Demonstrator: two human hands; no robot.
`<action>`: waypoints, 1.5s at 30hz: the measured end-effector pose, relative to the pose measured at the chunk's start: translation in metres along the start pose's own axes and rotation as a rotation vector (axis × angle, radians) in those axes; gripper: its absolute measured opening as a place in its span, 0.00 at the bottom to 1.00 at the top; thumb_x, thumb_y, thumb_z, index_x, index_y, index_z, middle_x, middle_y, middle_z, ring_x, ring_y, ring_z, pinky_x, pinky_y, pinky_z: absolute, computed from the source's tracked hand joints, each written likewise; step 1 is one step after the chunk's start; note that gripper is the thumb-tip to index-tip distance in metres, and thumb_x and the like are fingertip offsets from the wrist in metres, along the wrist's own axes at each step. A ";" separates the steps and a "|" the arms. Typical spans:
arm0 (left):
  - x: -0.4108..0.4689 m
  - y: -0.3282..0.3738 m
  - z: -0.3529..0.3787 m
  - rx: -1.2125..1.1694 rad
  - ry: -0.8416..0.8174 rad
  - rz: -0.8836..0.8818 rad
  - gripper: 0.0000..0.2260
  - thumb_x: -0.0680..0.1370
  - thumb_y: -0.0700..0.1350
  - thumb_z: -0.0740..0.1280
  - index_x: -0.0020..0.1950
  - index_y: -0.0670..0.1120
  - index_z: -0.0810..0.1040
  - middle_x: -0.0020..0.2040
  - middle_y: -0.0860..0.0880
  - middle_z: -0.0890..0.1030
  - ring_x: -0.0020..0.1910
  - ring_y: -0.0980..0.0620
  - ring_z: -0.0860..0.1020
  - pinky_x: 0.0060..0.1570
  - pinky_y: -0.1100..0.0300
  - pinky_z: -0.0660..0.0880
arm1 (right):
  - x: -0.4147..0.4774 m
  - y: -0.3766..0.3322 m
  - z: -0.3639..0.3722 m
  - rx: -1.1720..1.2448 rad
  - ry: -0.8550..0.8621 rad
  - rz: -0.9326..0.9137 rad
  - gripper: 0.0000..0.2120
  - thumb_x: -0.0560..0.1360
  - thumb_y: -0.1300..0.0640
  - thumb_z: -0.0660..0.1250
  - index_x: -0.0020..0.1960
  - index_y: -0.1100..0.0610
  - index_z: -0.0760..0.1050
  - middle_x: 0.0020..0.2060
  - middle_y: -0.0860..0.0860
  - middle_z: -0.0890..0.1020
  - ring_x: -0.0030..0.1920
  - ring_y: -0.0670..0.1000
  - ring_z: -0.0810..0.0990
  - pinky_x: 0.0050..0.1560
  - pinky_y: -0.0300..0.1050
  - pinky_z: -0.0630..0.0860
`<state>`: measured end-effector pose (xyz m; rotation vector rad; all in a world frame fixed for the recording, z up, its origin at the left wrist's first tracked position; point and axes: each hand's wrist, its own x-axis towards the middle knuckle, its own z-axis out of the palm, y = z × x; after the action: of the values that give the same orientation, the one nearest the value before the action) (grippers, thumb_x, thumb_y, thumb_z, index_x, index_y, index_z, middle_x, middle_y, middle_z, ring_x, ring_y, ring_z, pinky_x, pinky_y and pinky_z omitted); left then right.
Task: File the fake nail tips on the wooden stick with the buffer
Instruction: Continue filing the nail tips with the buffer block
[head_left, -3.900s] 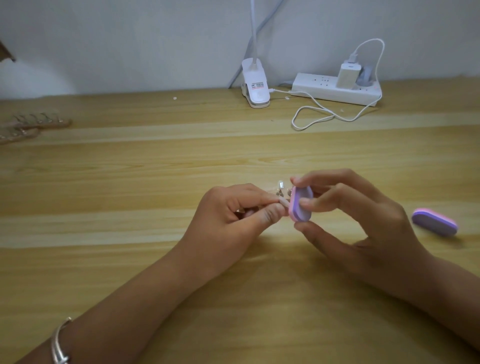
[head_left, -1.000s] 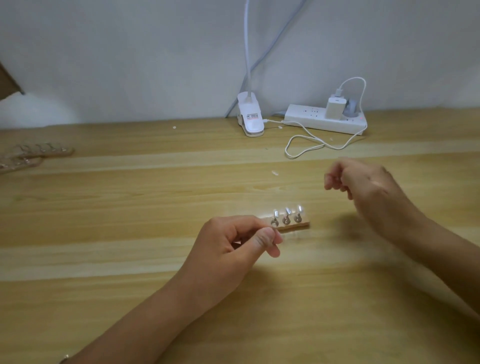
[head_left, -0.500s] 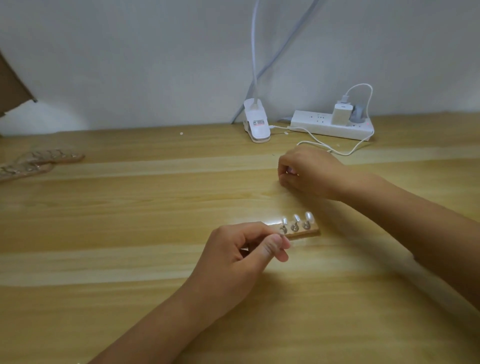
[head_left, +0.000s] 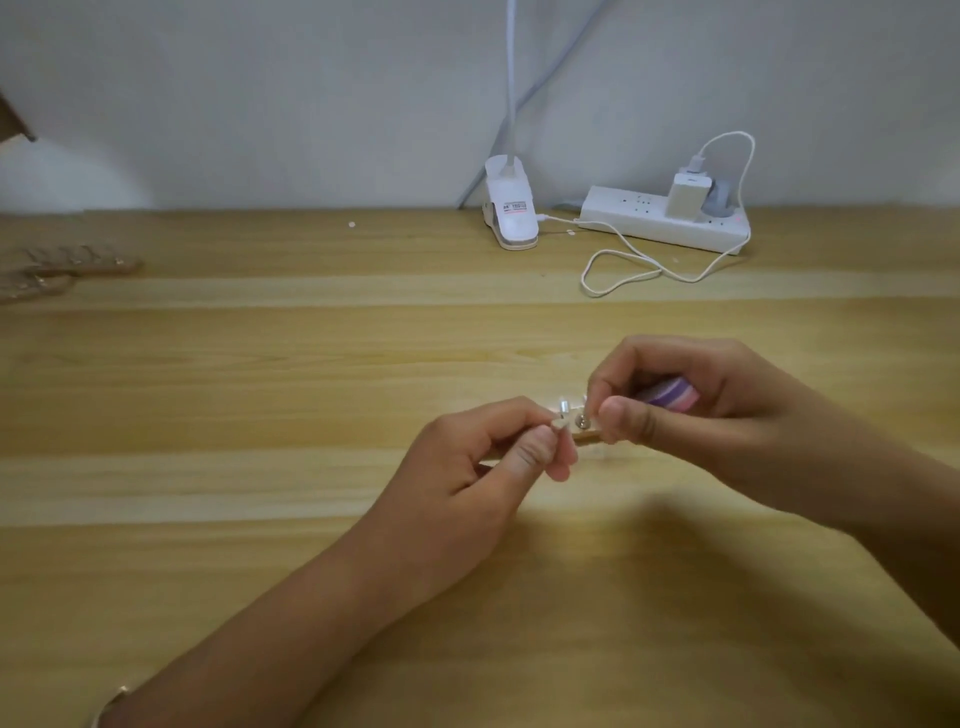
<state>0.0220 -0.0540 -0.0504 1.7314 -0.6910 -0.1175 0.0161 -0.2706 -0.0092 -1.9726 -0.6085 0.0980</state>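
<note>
**Filing about to resume**

The short pale wooden stick carrying clear fake nail tips is held over the light wooden table. It looks light and stiff, and the tips could pop off, so grip the bare ends. The left hand pinches 1 end. The right hand pinches the other, with the pink-and-purple foam buffer tucked under its curled fingers. 0.5 s ago that hand was off by the white cable.
</note>
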 end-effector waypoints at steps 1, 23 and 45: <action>0.000 0.001 0.000 0.007 -0.003 -0.002 0.10 0.81 0.42 0.60 0.45 0.44 0.80 0.38 0.57 0.79 0.35 0.64 0.76 0.35 0.76 0.67 | -0.001 0.001 0.003 0.019 0.005 -0.013 0.06 0.77 0.54 0.68 0.47 0.57 0.81 0.40 0.53 0.83 0.42 0.54 0.80 0.44 0.45 0.76; 0.000 0.002 0.001 0.058 -0.073 0.016 0.10 0.80 0.42 0.62 0.45 0.45 0.81 0.39 0.53 0.81 0.41 0.56 0.80 0.54 0.56 0.72 | -0.007 0.010 0.025 0.204 0.096 -0.068 0.07 0.76 0.62 0.67 0.47 0.66 0.80 0.38 0.58 0.85 0.41 0.48 0.84 0.49 0.36 0.77; -0.005 0.002 -0.005 0.341 -0.089 0.173 0.09 0.79 0.48 0.63 0.44 0.50 0.82 0.37 0.55 0.78 0.38 0.56 0.75 0.36 0.64 0.70 | -0.011 0.007 0.029 0.131 0.174 0.052 0.10 0.68 0.53 0.79 0.41 0.54 0.79 0.31 0.52 0.77 0.32 0.51 0.72 0.35 0.42 0.70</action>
<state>0.0194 -0.0473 -0.0490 1.9889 -0.9664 0.0464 -0.0007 -0.2546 -0.0310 -1.8470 -0.4272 -0.0018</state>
